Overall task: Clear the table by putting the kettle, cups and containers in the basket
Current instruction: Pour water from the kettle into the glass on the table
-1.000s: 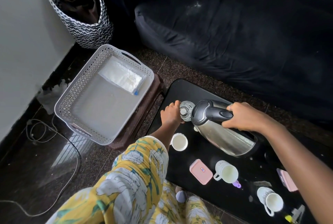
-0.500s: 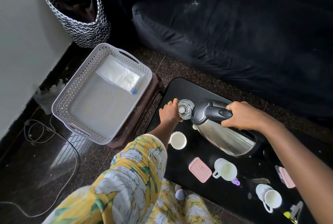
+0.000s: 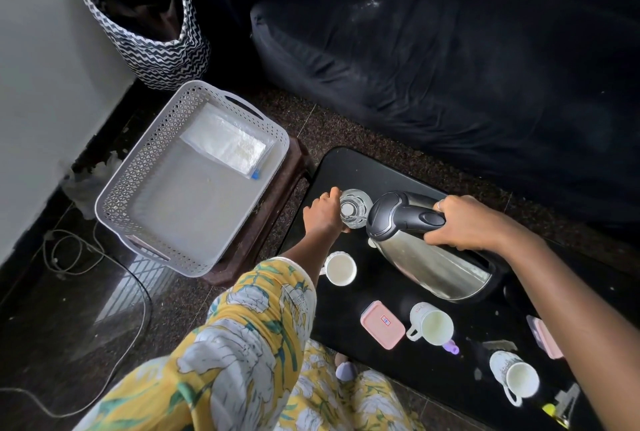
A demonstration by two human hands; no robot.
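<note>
Right hand (image 3: pixel 464 222) is wrapped round the kettle (image 3: pixel 426 264) handle. Left hand (image 3: pixel 323 214) clasps the glass (image 3: pixel 355 208) just beside it. Both look ready for the basket (image 3: pixel 138 167) to the kettle's left.

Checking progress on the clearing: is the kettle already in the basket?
No, the right hand grips the kettle over the black table, outside the white basket.
</note>
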